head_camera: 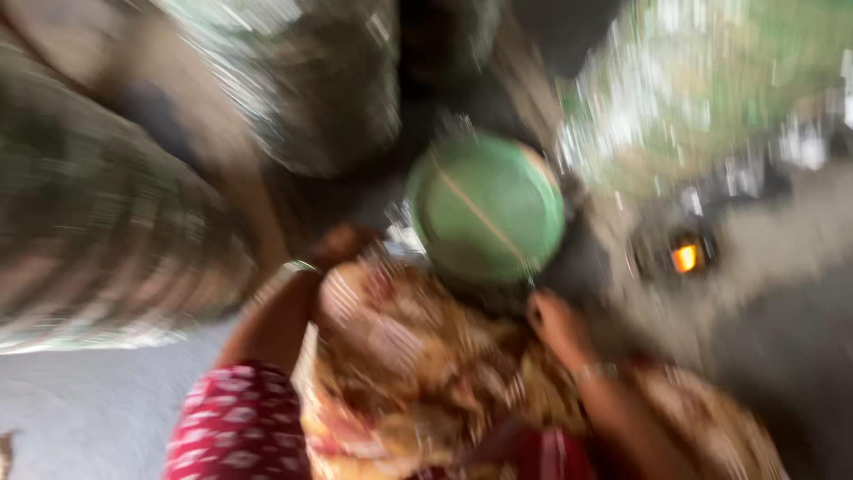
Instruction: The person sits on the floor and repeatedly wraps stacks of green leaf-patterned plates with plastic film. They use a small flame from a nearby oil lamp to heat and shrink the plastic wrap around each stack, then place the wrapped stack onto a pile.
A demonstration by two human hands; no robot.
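Seen through my remote feed, badly blurred by motion, the person wore a dark red sleeve printed with small pale shapes on the left arm; a thin pale bangle circled the left wrist, and another band sat at the right wrist; more red cloth showed low between the arms; I could make out nothing finer of the left hand or right hand.

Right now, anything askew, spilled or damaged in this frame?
Hard to judge: the whole head view is motion-blurred. The round green plate looks whole, with a thin pale line across it that could be a stick or a streak. The left hand and right hand rest at a patterned cloth bundle. No spill is discernible.
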